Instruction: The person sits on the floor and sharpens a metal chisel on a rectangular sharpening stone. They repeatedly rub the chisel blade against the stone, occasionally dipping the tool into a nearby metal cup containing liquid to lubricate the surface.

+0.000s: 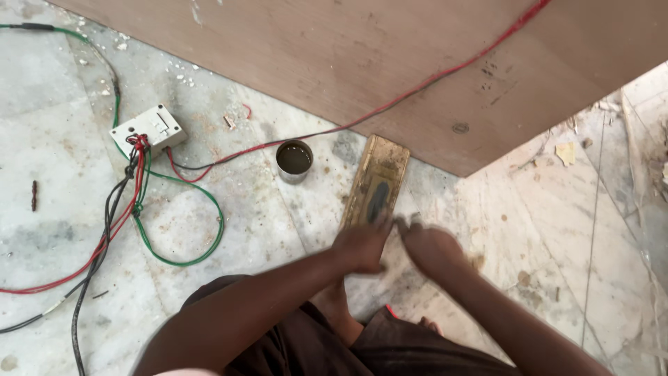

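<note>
Marble floor (209, 237), dusty and stained, fills my view, with a big plywood sheet (362, 63) lying across the top. Below its edge lies a flat, yellowish wooden block (376, 182) with a dark patch, flat on the floor. I judge it stiff, light and grimy; the long edges look the best hold. My left hand (360, 245) touches its near end; the right hand (431, 249) is just beside. Both are blurred, so I cannot tell whether the fingers are closed. A small tin (294, 161) stands left, then a white switch box (148, 129) with tangled wires (179, 259).
</note>
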